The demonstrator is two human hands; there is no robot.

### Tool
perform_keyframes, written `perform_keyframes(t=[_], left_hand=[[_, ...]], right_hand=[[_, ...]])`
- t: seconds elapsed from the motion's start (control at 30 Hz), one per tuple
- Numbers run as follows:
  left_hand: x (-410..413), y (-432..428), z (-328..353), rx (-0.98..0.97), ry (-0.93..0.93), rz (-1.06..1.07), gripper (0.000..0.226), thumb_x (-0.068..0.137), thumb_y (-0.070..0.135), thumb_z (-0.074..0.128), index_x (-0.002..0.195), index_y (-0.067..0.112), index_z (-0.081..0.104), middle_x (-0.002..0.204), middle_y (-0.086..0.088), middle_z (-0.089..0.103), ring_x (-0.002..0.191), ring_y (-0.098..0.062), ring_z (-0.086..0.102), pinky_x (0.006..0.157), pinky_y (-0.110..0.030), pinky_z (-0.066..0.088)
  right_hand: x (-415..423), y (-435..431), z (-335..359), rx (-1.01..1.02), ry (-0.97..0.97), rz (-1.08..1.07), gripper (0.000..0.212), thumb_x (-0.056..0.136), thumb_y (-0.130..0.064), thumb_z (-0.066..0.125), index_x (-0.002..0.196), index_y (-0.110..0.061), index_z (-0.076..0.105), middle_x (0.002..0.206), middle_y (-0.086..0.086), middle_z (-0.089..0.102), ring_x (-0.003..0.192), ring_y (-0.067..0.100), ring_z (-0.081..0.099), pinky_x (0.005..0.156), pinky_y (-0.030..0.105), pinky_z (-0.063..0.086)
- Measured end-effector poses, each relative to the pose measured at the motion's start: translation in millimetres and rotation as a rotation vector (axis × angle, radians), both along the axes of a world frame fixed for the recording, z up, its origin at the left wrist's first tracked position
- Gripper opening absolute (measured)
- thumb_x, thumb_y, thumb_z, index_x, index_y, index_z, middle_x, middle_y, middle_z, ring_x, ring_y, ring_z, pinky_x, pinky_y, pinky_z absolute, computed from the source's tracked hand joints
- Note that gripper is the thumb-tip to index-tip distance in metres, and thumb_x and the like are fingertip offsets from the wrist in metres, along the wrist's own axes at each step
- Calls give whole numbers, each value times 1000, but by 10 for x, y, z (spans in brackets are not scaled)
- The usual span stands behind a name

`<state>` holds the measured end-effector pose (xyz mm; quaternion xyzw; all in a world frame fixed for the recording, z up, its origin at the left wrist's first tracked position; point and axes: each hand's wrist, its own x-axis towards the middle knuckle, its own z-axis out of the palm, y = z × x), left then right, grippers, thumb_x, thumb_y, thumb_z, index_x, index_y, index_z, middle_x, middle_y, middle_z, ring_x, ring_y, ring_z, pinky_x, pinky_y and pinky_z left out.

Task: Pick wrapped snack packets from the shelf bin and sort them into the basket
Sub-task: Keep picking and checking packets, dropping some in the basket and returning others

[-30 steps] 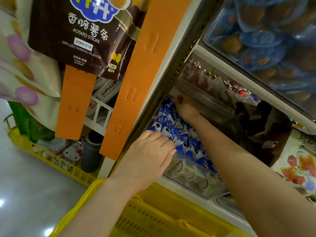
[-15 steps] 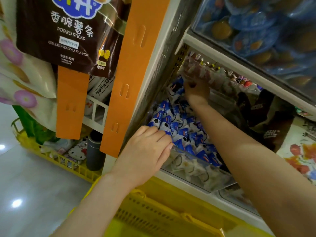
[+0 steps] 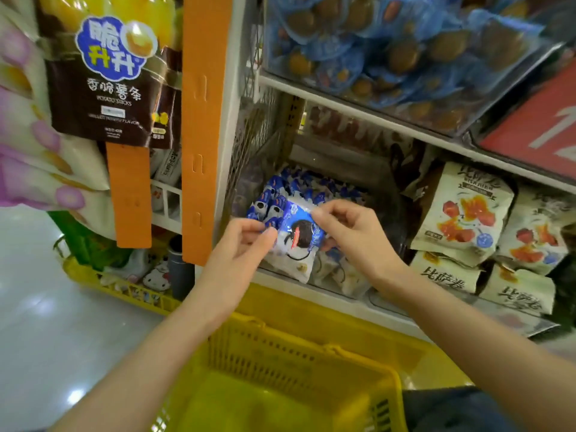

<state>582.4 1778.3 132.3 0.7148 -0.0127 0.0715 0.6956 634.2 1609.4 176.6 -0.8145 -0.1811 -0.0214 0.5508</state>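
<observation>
1. The yellow basket sits lowest in view, below the shelf's front edge; no packet shows inside it.
2. The left grip pinches the left edge of a blue-and-white cookie snack packet between thumb and forefinger; the right grip pinches its upper right corner.
3. The packet hangs tilted at the front edge of the clear shelf bin; more blue-and-white packets lie heaped behind it.
4. Cream snack bags are stacked just right of the bin; an orange strip hangs at its left.
5. Above, an upper bin of blue-wrapped snacks; far left, a potato sticks bag.
</observation>
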Motion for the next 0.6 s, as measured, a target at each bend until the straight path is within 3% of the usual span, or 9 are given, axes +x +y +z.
perform_keyframes(t=[0.1,0.2,0.3,0.4,0.53,0.6], left_hand=[[-151,-58,-75,-6,167,-167,30,78,38,63,106,28,57,100,10,66,86,5,63,71,-14,45],[-223,-121,-174,45,172,-172,20,87,23,60,107,23,60,100,6,68,91,-2,64,70,-15,48],[-260,-182,-251,-38,198,-163,10,90,20,55,95,16,63,88,1,71,74,-3,66,58,-16,50],[-271,-246,-336,-4,195,-122,21,90,23,55,72,13,52,67,-3,59,67,-14,60,55,-24,46],[-224,-306,-411,41,206,-85,30,92,22,53,67,13,40,66,-10,42,70,-21,50,63,-39,42],[-198,-331,-434,51,239,-77,28,93,22,51,69,12,41,71,-13,43,73,-23,51,68,-51,46]], right_hand=[[-227,-44,-132,-47,43,70,15,90,-18,58,77,-17,66,73,3,65,62,7,58,53,18,49],[-319,-72,-297,-73,95,88,12,89,-16,60,80,-15,67,74,5,64,65,12,56,58,25,50],[-370,-74,-462,-105,147,115,10,87,-14,63,79,-18,68,73,2,65,66,10,55,58,25,48],[-411,-62,-616,-133,151,114,9,85,-15,65,78,-20,69,71,1,67,64,6,57,55,17,47],[-432,-93,-741,-242,-6,6,3,82,-20,70,82,-18,71,71,-11,64,65,-1,57,60,14,44],[-442,-111,-759,-335,-150,-8,8,80,-21,71,84,-14,72,72,-13,59,67,-4,54,64,9,41]])
